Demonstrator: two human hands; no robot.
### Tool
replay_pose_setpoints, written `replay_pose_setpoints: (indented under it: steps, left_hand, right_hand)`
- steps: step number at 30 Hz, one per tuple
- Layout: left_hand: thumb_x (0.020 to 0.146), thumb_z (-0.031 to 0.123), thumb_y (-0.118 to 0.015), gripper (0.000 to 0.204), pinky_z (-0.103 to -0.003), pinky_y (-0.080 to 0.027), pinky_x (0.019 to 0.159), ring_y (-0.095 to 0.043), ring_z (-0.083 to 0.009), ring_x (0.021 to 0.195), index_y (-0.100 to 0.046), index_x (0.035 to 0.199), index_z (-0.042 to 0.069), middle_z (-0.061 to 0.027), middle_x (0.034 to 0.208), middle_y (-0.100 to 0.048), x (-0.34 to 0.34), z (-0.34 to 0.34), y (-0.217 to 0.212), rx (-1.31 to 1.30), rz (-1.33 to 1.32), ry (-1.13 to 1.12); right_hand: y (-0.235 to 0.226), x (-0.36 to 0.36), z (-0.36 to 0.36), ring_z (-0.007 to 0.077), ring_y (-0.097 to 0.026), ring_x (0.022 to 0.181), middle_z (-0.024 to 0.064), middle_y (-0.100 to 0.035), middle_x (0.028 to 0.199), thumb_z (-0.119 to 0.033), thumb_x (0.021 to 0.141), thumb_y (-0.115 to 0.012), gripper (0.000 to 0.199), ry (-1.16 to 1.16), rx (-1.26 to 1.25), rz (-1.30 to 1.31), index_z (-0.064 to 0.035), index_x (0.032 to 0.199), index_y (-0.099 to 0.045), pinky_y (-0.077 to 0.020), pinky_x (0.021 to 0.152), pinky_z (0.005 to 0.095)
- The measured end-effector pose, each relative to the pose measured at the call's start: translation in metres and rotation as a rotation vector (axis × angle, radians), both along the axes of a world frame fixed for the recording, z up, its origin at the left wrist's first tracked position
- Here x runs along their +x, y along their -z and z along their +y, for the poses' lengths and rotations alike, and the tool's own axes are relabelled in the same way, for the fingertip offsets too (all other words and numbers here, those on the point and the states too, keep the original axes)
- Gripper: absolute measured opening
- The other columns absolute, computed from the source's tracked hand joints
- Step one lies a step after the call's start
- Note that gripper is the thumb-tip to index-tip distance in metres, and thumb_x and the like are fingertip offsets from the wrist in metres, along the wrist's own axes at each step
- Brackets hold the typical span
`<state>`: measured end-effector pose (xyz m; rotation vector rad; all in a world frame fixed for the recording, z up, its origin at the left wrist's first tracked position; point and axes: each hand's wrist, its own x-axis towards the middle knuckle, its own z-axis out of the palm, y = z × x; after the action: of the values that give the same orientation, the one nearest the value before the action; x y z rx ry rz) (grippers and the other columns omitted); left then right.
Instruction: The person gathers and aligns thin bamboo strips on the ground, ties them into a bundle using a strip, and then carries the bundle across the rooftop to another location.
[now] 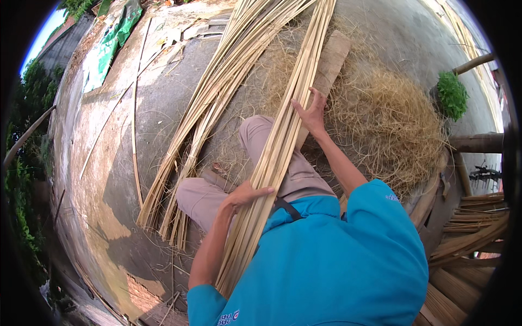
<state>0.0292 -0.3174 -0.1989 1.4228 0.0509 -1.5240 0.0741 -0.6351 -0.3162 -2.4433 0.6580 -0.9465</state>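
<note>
A long bundle of pale bamboo strips (274, 144) lies slantwise across my lap, running from beside my left arm up to the far edge of the view. My left hand (244, 195) grips its nearer part, thumb across the top and fingers hidden beneath. Farther up, my right hand (312, 113) holds the bundle's right side, thumb and fingertips against the strips. A flat wooden board (333, 62) slopes partly behind the bundle, close to my right hand. To the left, a second loose bundle of bamboo strips (201, 117) rests on the ground.
Curly bamboo shavings (386, 122) are heaped at my right. Single long strips (134, 114) lie on the ground at left, near a green and white sheet (111, 46). More strips (470, 228) are stacked at the lower right, below a wooden pole (477, 143) and a leafy plant (452, 95).
</note>
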Motion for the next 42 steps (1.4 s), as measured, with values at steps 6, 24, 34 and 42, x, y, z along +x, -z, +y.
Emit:
replay_pose_setpoints:
  steps: [6, 24, 34, 42]
  left_hand:
    - [0.084, 0.031, -0.079, 0.046, -0.034, -0.061, 0.067, -0.072, -0.0194, 0.076, -0.062, 0.111, -0.003, -0.0136, 0.091, -0.071, -0.002, -0.009, -0.015, 0.058, -0.288, 0.130]
    - [0.093, 0.034, -0.060, 0.072, -0.054, -0.051, 0.101, -0.059, -0.0438, 0.118, -0.033, 0.143, -0.011, -0.0324, 0.141, -0.047, -0.035, 0.023, 0.013, -0.309, 0.526, -0.239]
    - [0.094, 0.024, -0.064, 0.055, -0.037, -0.052, 0.073, -0.057, -0.0177, 0.075, -0.042, 0.141, 0.004, -0.0059, 0.082, -0.052, 0.001, 0.029, 0.009, -0.141, 0.432, -0.002]
    - [0.094, 0.023, -0.067, 0.041, -0.037, -0.050, 0.066, -0.056, -0.0187, 0.070, -0.051, 0.127, 0.005, -0.0043, 0.079, -0.053, -0.002, 0.034, 0.035, -0.164, 0.476, -0.026]
  right_hand:
    - [0.000, -0.007, 0.032, 0.0261, -0.069, 0.098, 0.0182, -0.066, 0.110, -0.044, 0.092, -0.069, 0.062, -0.374, 1.897, -0.187, -0.0035, 0.134, -0.047, -0.0609, 0.082, 0.0429]
    - [-0.017, -0.011, 0.055, 0.0263, -0.071, 0.072, 0.0174, -0.070, 0.082, -0.023, 0.093, -0.064, 0.031, -0.310, 2.185, -0.233, 0.0056, 0.102, -0.066, -0.0632, 0.066, 0.0405]
    - [-0.018, 0.007, 0.077, 0.0263, -0.071, 0.065, 0.0172, -0.070, 0.078, -0.019, 0.089, -0.066, 0.026, -0.196, 2.156, -0.336, 0.0066, 0.092, -0.068, -0.0620, 0.058, 0.0374]
    - [-0.002, 0.000, 0.075, 0.0257, -0.072, 0.076, 0.0155, -0.072, 0.088, -0.030, 0.087, -0.072, 0.038, -0.291, 1.996, -0.223, 0.0065, 0.097, -0.067, -0.0598, 0.073, 0.0353]
